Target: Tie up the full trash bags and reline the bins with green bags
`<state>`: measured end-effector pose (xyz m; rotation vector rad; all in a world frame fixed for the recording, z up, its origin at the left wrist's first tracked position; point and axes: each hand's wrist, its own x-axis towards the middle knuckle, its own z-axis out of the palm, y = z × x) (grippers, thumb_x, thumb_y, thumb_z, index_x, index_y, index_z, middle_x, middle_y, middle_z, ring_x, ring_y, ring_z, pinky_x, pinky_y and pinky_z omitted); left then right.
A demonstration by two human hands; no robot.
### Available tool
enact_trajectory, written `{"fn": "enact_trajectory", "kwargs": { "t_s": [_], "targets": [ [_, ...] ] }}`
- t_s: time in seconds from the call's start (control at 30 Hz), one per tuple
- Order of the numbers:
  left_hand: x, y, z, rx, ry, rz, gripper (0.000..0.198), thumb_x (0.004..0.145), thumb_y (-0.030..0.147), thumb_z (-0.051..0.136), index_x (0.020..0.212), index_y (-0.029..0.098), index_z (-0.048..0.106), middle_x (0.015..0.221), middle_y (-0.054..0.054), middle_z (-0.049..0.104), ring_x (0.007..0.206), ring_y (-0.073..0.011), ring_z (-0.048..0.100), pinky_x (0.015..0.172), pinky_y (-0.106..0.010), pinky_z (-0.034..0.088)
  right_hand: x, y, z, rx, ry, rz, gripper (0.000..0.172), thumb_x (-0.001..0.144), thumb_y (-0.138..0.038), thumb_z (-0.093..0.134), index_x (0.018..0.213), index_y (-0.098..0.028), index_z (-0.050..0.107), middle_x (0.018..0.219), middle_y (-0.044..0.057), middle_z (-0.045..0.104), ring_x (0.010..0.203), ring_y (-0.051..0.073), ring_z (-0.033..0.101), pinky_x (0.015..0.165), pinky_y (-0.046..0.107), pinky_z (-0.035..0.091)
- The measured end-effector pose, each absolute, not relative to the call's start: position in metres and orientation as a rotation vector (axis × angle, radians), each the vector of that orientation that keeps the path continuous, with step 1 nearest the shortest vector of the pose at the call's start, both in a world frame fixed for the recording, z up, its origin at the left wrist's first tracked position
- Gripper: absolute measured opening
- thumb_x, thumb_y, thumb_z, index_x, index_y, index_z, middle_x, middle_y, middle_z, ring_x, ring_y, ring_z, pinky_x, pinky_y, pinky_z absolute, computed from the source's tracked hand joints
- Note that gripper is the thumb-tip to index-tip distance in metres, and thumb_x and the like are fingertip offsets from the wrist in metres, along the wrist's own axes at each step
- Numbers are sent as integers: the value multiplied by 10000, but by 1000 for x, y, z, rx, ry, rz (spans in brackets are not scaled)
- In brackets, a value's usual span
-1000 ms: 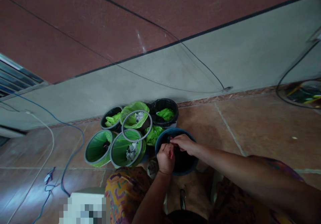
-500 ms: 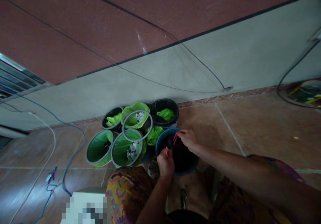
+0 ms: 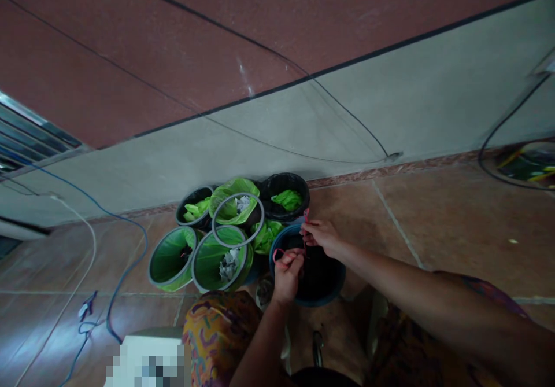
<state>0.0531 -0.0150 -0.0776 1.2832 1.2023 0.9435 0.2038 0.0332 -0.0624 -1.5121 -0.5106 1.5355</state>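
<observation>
Both my hands work over a blue bin lined with a black bag on the tiled floor. My left hand is closed, pinching a thin red string at the bin's near-left rim. My right hand is closed too, pinching the other end of the same string above the bin's far rim. The string runs between the two hands, with a short end sticking up past my right fingers.
Several small bins with green liners and a black-lined bin cluster by the grey wall. Blue and white cables trail across the floor at left. A white box lies near my patterned knee.
My hands, close together a second ago, have drawn apart with the red string stretched between them. The right hand rose toward the far rim; the left stays near the near rim.
</observation>
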Motion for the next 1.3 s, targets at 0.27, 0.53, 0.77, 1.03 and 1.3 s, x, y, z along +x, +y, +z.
{"fn": "enact_trajectory", "kwargs": {
  "t_s": [0.27,0.53,0.77,1.03,1.3],
  "targets": [
    [58,-4,-89,997,1107,894,396,765,516,678,653,140,628,685,-16,648,494,-64,494,502,-213,378,207,35,-50,-1500,-480,1591,90,925,-187,562,869,-149,621,652,4,667,503,87,602,503,198,503],
    [60,11,-97,1053,1129,919,188,609,255,775,747,147,708,699,5,672,645,-109,572,679,-250,456,203,32,-48,-1377,-1340,1412,242,866,-245,574,651,-159,640,604,-11,641,579,105,581,575,196,444],
    [56,11,-113,1310,1219,862,227,754,382,692,684,166,702,660,-27,667,646,-157,597,639,-272,484,205,37,-51,-1322,-1692,1304,416,743,-42,515,1091,-165,707,1081,58,736,977,179,654,863,269,471],
    [44,10,-103,1539,1141,824,162,843,277,578,773,166,673,768,-41,668,732,-156,629,693,-268,503,213,30,-66,-1384,-2348,1005,224,787,-101,538,894,-170,722,903,89,723,887,226,638,822,306,416],
    [52,8,-102,1152,1244,874,203,705,336,714,733,179,587,657,8,614,611,-135,602,621,-270,487,211,32,-51,-1667,-2244,795,227,884,-211,521,827,-186,738,878,102,728,841,216,645,714,273,400]
  ]
}}
